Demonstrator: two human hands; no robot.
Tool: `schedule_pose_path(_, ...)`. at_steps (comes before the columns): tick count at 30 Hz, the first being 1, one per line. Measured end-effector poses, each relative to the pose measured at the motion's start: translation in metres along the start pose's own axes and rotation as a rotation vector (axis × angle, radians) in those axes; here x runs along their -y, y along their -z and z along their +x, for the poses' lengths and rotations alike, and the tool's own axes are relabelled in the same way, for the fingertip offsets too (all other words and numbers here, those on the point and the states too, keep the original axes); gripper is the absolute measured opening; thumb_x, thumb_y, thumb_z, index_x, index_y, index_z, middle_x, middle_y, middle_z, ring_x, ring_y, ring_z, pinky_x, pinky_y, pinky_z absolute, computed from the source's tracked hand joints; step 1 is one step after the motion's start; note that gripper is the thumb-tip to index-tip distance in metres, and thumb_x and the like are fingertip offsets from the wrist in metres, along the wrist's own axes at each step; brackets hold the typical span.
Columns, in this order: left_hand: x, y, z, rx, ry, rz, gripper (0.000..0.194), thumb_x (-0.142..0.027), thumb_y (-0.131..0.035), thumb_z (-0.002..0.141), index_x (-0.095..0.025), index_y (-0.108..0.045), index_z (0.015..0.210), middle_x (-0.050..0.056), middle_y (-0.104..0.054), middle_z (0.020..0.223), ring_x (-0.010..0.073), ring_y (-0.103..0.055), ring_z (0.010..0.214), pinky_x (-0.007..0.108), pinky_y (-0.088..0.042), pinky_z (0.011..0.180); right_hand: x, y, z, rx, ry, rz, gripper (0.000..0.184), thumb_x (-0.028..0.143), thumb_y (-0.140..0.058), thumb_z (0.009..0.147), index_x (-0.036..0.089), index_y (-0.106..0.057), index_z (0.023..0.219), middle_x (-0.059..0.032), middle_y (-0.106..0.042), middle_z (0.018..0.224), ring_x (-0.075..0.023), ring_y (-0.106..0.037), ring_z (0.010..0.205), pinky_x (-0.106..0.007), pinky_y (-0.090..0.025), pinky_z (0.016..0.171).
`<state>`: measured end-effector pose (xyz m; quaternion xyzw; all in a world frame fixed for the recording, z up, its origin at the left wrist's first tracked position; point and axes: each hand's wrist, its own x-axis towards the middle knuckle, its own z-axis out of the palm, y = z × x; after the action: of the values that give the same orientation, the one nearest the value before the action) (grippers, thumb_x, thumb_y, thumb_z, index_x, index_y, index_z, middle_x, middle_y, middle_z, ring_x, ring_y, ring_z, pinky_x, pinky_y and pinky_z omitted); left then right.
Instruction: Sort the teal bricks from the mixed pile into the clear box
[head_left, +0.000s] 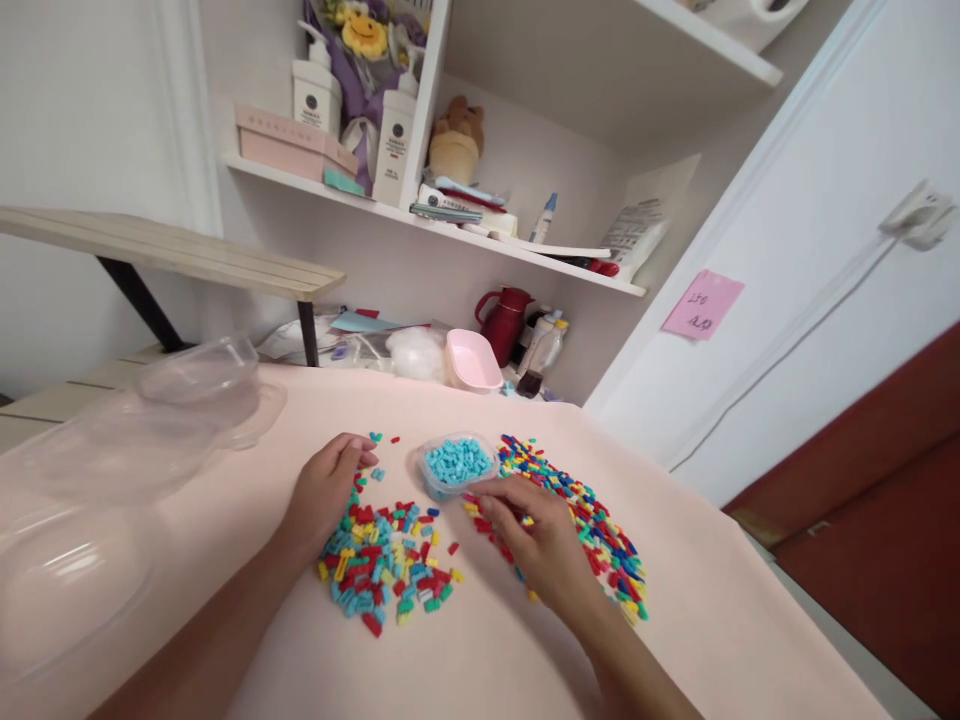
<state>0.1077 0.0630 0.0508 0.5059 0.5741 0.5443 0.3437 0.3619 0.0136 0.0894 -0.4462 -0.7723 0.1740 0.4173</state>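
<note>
A small clear tub (491, 470) filled with light-blue toy bricks (457, 461) stands between my two hands. My left hand (330, 490) rests at the upper left edge of a loose pile of mixed bricks (390, 565), its fingers curled together and the thumb against them. What it holds, if anything, is hidden. Close by the tub's front right corner is my right hand (536, 525), thumb and forefinger drawn together over some red and yellow bricks. Whether a brick is between them I cannot make out. A larger spread of coloured bricks (600, 520) lies beyond and right of this hand.
Clear plastic containers (199, 375) sit on the left of the pink-covered table (300, 660). Along the back are a pink tray (474, 362), a red jug (504, 322) and bottles (546, 350). A shelf (525, 258) overhangs the back; a wooden stand (187, 255) is at left.
</note>
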Motion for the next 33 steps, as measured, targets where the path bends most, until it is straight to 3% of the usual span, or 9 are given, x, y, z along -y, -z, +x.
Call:
schedule_pose_path(4, 0.004, -0.001, 0.001, 0.008, -0.020, -0.008, 0.037, -0.053, -0.045, 0.085, -0.022, -0.066, 0.090, 0.004, -0.073, 0.086, 0.0213, -0.067, 0.088, 0.035, -0.047, 0.085, 0.011, -0.012, -0.007, 0.250, 0.077, 0.040, 0.022, 0.021, -0.056, 0.093, 0.027, -0.075, 0.102, -0.0027, -0.071, 0.088, -0.0145, -0.064, 0.075, -0.025, -0.049, 0.069)
schedule_pose_path(7, 0.006, -0.001, 0.002, 0.007, -0.035, -0.004, 0.037, -0.053, -0.045, 0.086, -0.022, -0.066, 0.091, 0.003, -0.073, 0.086, 0.0206, -0.067, 0.086, 0.035, -0.047, 0.084, 0.009, -0.027, -0.012, 0.334, 0.119, 0.065, 0.023, 0.019, -0.057, 0.092, 0.027, -0.075, 0.102, -0.0034, -0.071, 0.094, -0.0144, -0.065, 0.083, -0.024, -0.050, 0.076)
schedule_pose_path(11, 0.008, -0.002, 0.003, 0.009, -0.043, -0.013, 0.038, -0.053, -0.045, 0.085, -0.022, -0.066, 0.092, 0.003, -0.072, 0.085, 0.0210, -0.067, 0.086, 0.035, -0.047, 0.084, 0.001, -0.033, -0.015, 0.421, 0.129, -0.071, 0.025, 0.017, -0.058, 0.090, 0.029, -0.075, 0.105, -0.0029, -0.069, 0.095, -0.0141, -0.065, 0.083, -0.023, -0.049, 0.076)
schedule_pose_path(19, 0.006, -0.001, 0.002, 0.017, -0.021, 0.007, 0.037, -0.052, -0.044, 0.086, -0.023, -0.065, 0.091, 0.003, -0.072, 0.087, 0.0207, -0.066, 0.087, 0.035, -0.046, 0.084, -0.005, -0.012, -0.009, 0.451, -0.055, -0.234, 0.038, 0.012, -0.059, 0.082, 0.033, -0.071, 0.112, 0.0012, -0.073, 0.102, -0.0163, -0.067, 0.086, -0.025, -0.048, 0.077)
schedule_pose_path(25, 0.007, -0.001, 0.002, 0.012, -0.018, -0.001, 0.039, -0.053, -0.045, 0.084, -0.022, -0.066, 0.093, 0.004, -0.073, 0.087, 0.0218, -0.067, 0.087, 0.037, -0.047, 0.084, -0.006, -0.012, -0.009, 0.394, -0.059, -0.270, 0.030, 0.011, -0.056, 0.087, 0.031, -0.074, 0.100, -0.0004, -0.070, 0.098, -0.0158, -0.066, 0.084, -0.025, -0.047, 0.075)
schedule_pose_path(33, 0.005, -0.003, 0.001, 0.017, -0.014, 0.000, 0.036, -0.051, -0.044, 0.086, -0.023, -0.065, 0.091, 0.002, -0.072, 0.087, 0.0208, -0.066, 0.088, 0.036, -0.046, 0.085, -0.004, -0.025, -0.015, 0.342, -0.059, -0.322, 0.015, 0.023, -0.068, 0.083, 0.030, -0.074, 0.095, -0.0005, -0.067, 0.095, -0.0166, -0.064, 0.080, -0.026, -0.046, 0.071)
